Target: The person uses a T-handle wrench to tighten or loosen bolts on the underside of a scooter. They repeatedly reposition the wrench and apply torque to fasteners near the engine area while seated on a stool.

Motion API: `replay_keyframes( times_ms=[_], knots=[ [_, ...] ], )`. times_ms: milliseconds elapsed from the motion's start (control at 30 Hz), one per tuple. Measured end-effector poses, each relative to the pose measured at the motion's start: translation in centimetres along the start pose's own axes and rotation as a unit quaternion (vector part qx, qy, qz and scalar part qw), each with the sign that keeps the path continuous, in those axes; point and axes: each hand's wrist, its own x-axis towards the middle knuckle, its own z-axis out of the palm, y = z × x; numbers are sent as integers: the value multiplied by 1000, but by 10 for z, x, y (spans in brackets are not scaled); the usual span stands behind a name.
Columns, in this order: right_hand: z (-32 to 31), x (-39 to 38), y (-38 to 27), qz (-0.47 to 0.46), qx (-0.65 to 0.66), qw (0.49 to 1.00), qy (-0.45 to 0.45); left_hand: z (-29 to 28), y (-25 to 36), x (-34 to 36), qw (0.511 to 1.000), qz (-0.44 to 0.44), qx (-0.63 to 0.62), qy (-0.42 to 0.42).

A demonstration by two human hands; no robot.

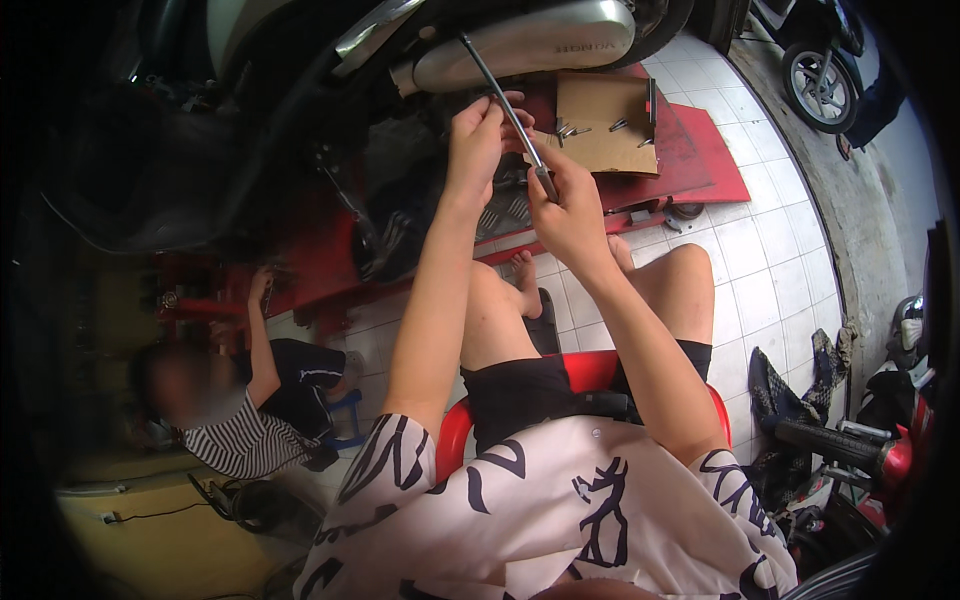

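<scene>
Both hands are up at the work. The right hand (pixel 568 212) is wrapped around the dark grip of a long, thin steel driver tool (pixel 505 100), and the shaft slants up and left until its tip meets the underside of the silver, rounded metal exhaust cover (pixel 525 42) of the raised motorbike. The left hand (pixel 480 135) sits just below that cover, fingers pinched narrow around the shaft partway up, steadying it.

How far along? By my reading, the job is in the middle. The tool tip is at a fastener under the exhaust cover, but the contact point is too small to make out, so I cannot say whether anything is loosening or tightening. The cover sits in place on the bike, so it is not off.

Just right of the cover, a flat brown cardboard sheet (pixel 605 125) lies on the red metal lift platform (pixel 700 160), carrying several small grey metal bolts (pixel 572 130). Those loose pieces suggest some fasteners are already out, though that is a judgement only.

Below the cover, the person sits on a red plastic stool (pixel 455 435), bare knees forward. Well to the left of the cover, another person in a striped shirt (pixel 240 440) reaches a hand to the red lift frame.
</scene>
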Motion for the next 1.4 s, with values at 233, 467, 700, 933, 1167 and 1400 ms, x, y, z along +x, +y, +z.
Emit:
replay_keyframes(
  times_ms=[233,467,700,933,1167,1400],
  knots=[
    [17,19,7,-10,86,996,9,-20,6,-38,1000,21,-5,13],
    [51,14,-38,148,472,869,-17,-38,20,-76,994,99,22,36],
    [65,26,-34,62,20,998,1,-30,34,-108,975,181,76,106],
    [41,29,-56,-81,-338,933,-94,-10,59,-124,952,256,81,144],
    [13,58,-73,-92,-410,857,-300,-27,56,-118,970,174,19,169],
    [0,75,-10,165,335,780,-502,-40,54,-116,960,187,-21,205]
  ],
)
